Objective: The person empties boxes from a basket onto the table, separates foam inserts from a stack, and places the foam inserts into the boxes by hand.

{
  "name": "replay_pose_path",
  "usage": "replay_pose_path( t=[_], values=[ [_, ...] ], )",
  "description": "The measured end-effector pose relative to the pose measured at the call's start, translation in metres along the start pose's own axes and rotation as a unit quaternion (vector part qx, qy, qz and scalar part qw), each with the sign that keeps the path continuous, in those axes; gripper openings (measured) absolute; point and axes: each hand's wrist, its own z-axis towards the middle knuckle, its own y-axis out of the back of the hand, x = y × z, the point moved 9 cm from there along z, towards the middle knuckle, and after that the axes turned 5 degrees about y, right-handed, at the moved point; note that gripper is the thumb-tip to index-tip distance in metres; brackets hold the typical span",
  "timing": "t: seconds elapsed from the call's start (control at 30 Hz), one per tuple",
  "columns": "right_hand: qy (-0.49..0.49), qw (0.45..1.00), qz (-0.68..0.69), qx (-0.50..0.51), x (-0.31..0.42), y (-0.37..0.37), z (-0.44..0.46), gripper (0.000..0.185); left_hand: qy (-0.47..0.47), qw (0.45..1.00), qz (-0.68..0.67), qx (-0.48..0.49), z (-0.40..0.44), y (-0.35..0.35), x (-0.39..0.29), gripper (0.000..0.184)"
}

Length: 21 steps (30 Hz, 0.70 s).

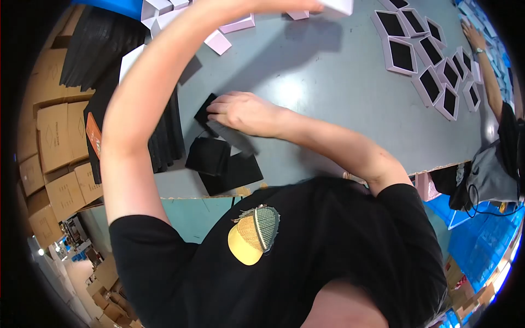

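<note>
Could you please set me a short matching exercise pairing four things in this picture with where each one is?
1. Left hand
2. Right hand
3. Cap patch
4. Black-lined boxes

A. On the black shirt
B. Toward the right of the view, on the table
C. At the view's top edge, beside a pale box
D. At a black piece

Pairs: 1-C, 2-D, 3-A, 4-B.

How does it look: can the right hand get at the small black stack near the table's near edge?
Probably yes: the right hand is close, and nothing seems to lie over the small black stack; only the grey piece beside the hand might slightly hinder it.
</note>
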Motion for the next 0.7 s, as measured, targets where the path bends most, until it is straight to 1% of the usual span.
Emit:
replay_pose_path(
  t=[0.03, 0.07, 0.1, 0.17, 0.23, 0.27, 0.3, 0.37, 0.47, 0.57, 0.63, 0.7],
  values=[
    [0.005, 1.0, -0.016, 0.019, -0.002, 0.005, -0.006, 0.033, 0.038, 0.999, -0.015, 0.003, -0.018, 0.002, 0.004, 0.032],
    [0.009, 0.999, -0.031, 0.039, -0.003, 0.011, -0.014, 0.034, 0.092, 0.995, -0.024, 0.03, -0.041, -0.006, 0.022, 0.04],
    [-0.004, 0.999, -0.017, 0.047, -0.005, 0.026, -0.023, 0.036, 0.193, 0.974, -0.098, 0.075, -0.058, -0.014, 0.029, 0.034],
    [-0.036, 0.996, -0.081, 0.014, -0.012, 0.047, -0.052, 0.039, 0.216, 0.974, -0.055, 0.043, -0.105, -0.025, 0.031, 0.037],
    [-0.109, 0.987, -0.121, -0.003, -0.017, 0.081, -0.079, 0.04, 0.267, 0.963, -0.035, -0.008, -0.137, -0.042, 0.034, 0.035],
    [-0.133, 0.979, -0.156, -0.023, -0.018, 0.093, -0.094, 0.038, 0.29, 0.956, -0.037, -0.016, -0.146, -0.052, 0.036, 0.034],
    [-0.161, 0.976, -0.144, -0.034, -0.021, 0.106, -0.107, 0.035, 0.291, 0.956, -0.02, -0.02, -0.15, -0.064, 0.034, 0.033],
    [-0.194, 0.967, -0.16, -0.032, -0.02, 0.12, -0.128, 0.035, 0.322, 0.947, -0.013, 0.005, -0.152, -0.091, 0.039, 0.03],
    [-0.233, 0.956, -0.171, -0.045, -0.018, 0.134, -0.147, 0.036, 0.233, 0.969, 0.051, -0.071, -0.133, -0.091, 0.021, 0.028],
    [-0.253, 0.95, -0.169, -0.063, -0.018, 0.139, -0.154, 0.036, 0.182, 0.977, 0.087, -0.071, -0.107, -0.059, -0.023, 0.029],
    [-0.26, 0.947, -0.175, -0.071, -0.019, 0.138, -0.156, 0.036, 0.255, 0.962, -0.017, 0.097, -0.112, -0.084, -0.035, 0.032],
    [-0.265, 0.944, -0.182, -0.081, -0.018, 0.138, -0.156, 0.034, 0.279, 0.946, 0.002, 0.166, -0.126, -0.107, -0.046, 0.032]
  ],
)
